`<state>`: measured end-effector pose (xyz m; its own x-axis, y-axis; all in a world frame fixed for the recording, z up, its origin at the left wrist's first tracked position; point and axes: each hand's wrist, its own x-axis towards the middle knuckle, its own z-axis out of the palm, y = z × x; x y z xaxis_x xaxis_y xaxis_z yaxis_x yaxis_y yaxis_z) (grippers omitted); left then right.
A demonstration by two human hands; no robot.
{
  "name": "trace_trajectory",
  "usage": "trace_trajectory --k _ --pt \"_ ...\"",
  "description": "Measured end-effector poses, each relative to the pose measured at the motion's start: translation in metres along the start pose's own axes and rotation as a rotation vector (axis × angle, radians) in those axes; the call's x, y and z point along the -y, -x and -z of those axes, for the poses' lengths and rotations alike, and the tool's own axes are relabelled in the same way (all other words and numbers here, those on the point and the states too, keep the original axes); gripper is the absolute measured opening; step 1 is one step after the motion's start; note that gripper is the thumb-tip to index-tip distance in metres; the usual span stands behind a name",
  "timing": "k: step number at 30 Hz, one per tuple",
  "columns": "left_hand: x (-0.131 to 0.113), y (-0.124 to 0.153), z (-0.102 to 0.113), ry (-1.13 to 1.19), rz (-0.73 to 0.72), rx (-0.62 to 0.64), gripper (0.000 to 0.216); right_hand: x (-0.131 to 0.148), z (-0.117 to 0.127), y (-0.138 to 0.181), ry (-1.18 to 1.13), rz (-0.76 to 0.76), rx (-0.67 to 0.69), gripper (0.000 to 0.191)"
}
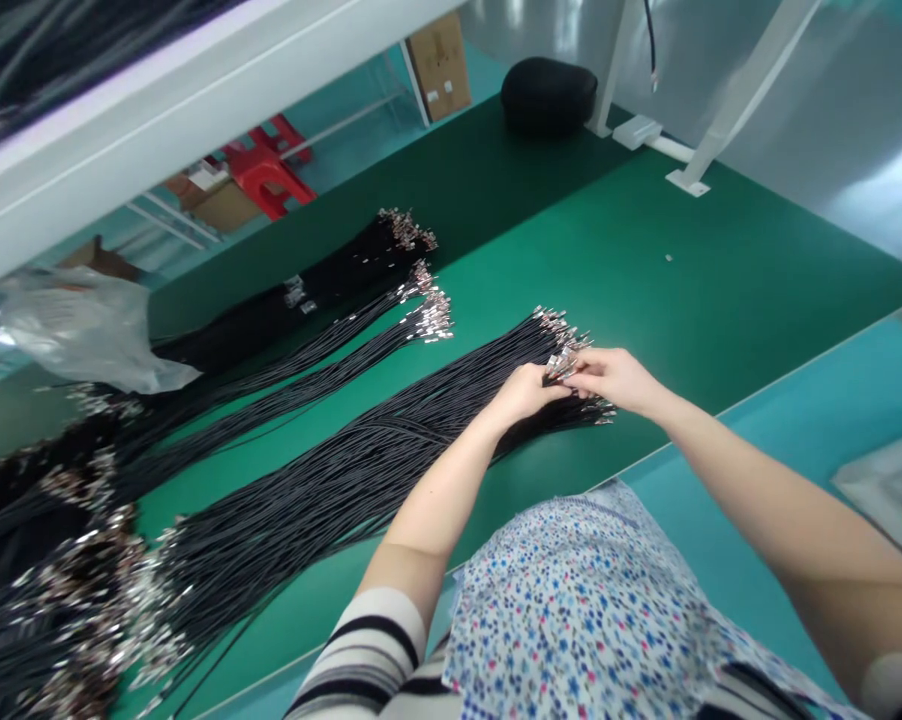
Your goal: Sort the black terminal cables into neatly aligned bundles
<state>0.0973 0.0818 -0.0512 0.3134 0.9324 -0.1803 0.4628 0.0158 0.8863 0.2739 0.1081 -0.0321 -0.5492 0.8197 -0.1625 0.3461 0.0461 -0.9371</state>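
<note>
A wide bundle of black cables (361, 450) with small silvery end connectors lies across the green table. Over its right end, my left hand (528, 392) is closed round a few cables, whose shiny connectors (562, 364) stick up past the thumb. My right hand (608, 378) pinches at these same connector ends, its fingertips touching them. Exactly which cable end the right fingers hold is too small to make out. Other loose connector ends lie on both sides of my hands.
Behind lie narrower cable bundles (346, 345) and a clear plastic bag (91, 330). Tangled connector ends (106, 590) crowd the left. A black case (548, 95) sits near a white stand foot (687, 182). A white shelf beam (196, 110) crosses the upper left.
</note>
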Motion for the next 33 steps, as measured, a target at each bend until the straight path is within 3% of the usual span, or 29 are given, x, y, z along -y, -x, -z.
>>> trace_trajectory --k 5,10,13,17,24,27,30,33 --pt "0.002 -0.006 0.0 0.102 0.086 -0.006 0.016 -0.008 -0.007 -0.006 -0.204 0.053 -0.282 0.035" --pt "0.005 -0.01 0.001 0.181 0.124 -0.079 0.019 0.003 -0.018 -0.024 -0.061 0.085 -0.172 0.042" --pt "0.003 -0.008 0.007 0.354 0.171 -0.069 0.026 0.01 -0.02 -0.032 0.079 0.051 -0.108 0.046" --pt "0.001 -0.008 0.016 0.478 0.196 -0.029 0.03 0.014 -0.023 -0.043 0.053 -0.007 0.037 0.053" --pt "0.008 -0.01 0.027 0.544 0.132 0.087 0.032 0.02 -0.033 -0.062 -0.02 -0.017 -0.014 0.044" --pt "0.004 -0.007 0.041 0.496 0.098 0.032 0.029 0.001 -0.024 -0.069 -0.1 0.008 -0.094 0.046" --pt "-0.002 0.002 0.061 0.434 0.091 -0.081 0.028 -0.037 -0.015 -0.07 0.17 -0.019 -0.165 0.036" --pt "-0.006 0.013 0.079 0.425 0.058 -0.126 0.028 -0.07 -0.017 -0.061 0.724 0.029 -0.035 0.02"
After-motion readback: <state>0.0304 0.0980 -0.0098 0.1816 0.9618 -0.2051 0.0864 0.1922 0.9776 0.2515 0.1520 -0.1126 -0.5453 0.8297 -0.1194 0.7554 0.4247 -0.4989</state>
